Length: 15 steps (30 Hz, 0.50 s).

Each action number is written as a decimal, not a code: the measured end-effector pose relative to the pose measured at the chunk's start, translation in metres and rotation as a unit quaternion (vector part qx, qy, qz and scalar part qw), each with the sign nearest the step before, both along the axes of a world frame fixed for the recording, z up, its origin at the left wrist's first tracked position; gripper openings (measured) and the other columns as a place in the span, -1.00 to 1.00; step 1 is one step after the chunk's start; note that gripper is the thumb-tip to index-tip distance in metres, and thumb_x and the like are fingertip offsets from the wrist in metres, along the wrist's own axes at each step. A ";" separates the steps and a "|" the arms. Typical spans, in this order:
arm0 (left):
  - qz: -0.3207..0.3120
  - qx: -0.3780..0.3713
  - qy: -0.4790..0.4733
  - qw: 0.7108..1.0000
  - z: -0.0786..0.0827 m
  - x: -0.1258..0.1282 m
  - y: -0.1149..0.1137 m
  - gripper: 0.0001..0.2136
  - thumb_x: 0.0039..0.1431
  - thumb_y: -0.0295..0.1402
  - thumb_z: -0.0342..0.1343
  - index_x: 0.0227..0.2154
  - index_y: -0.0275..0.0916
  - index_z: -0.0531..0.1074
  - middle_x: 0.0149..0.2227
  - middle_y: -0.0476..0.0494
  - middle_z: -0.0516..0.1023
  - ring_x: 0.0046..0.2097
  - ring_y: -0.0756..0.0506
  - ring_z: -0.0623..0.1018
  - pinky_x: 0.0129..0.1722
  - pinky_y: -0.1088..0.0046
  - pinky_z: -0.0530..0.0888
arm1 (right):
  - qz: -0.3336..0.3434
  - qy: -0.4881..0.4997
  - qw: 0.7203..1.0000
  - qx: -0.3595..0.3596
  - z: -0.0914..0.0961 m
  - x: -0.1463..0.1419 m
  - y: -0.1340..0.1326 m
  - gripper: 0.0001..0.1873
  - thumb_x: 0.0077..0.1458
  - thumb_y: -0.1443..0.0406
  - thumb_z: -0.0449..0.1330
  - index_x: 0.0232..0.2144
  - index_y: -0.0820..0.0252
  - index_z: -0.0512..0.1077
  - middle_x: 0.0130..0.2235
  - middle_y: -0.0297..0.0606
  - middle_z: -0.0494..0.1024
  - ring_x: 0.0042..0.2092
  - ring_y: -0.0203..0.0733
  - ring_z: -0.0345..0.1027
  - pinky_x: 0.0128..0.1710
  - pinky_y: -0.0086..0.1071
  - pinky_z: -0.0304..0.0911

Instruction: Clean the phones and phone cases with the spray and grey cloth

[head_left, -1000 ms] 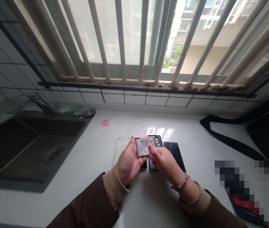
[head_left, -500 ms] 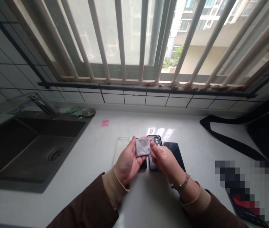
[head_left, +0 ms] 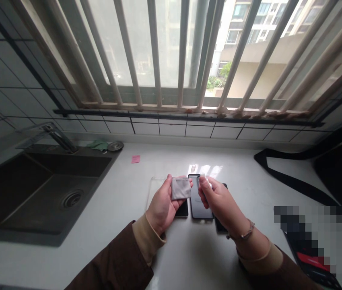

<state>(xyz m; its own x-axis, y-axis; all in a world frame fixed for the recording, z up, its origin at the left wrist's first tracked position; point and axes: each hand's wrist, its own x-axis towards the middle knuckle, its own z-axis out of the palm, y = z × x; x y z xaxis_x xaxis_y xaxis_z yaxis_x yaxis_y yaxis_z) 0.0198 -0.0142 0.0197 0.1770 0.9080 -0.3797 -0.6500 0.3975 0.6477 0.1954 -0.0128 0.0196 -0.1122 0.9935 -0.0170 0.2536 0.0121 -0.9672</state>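
Note:
My left hand (head_left: 162,203), palm up, has a folded square grey cloth (head_left: 181,189) resting on it, held between thumb and fingers. To its right my right hand (head_left: 215,191) is closed, thumb pressed on a small whitish object (head_left: 206,180), mostly hidden by the fingers. Beneath the hands, a black-rimmed phone case (head_left: 201,207) lies on the counter. Partly covered by my left hand is a dark phone (head_left: 182,210), and a clear phone case (head_left: 153,187) lies left of it. Another dark phone (head_left: 221,226) shows under my right wrist.
A dark sink (head_left: 53,238) with a faucet (head_left: 60,137) lies to the left. Near it are a green cloth (head_left: 97,145), a metal drain lid (head_left: 115,146) and a pink sticky note (head_left: 135,159). A black strap (head_left: 297,177) stretches along the right; window bars stand behind.
My right hand has moved right and slightly away from the cloth, uncovering the whitish object and more of the phone case. My left hand has stayed nearly still. The view has tilted slightly.

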 end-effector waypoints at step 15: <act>-0.030 0.101 0.030 0.994 -0.007 0.008 -0.010 -0.64 0.42 -0.16 0.13 0.11 -0.24 0.58 0.17 -0.34 0.61 0.22 -0.29 0.57 0.25 0.14 0.47 | 0.060 -0.010 0.998 -0.034 -0.027 -0.019 -0.006 -0.25 0.31 -0.28 -0.05 -0.67 0.10 0.16 -0.66 -0.40 0.21 -0.57 -0.30 0.02 -0.52 -0.36 -0.02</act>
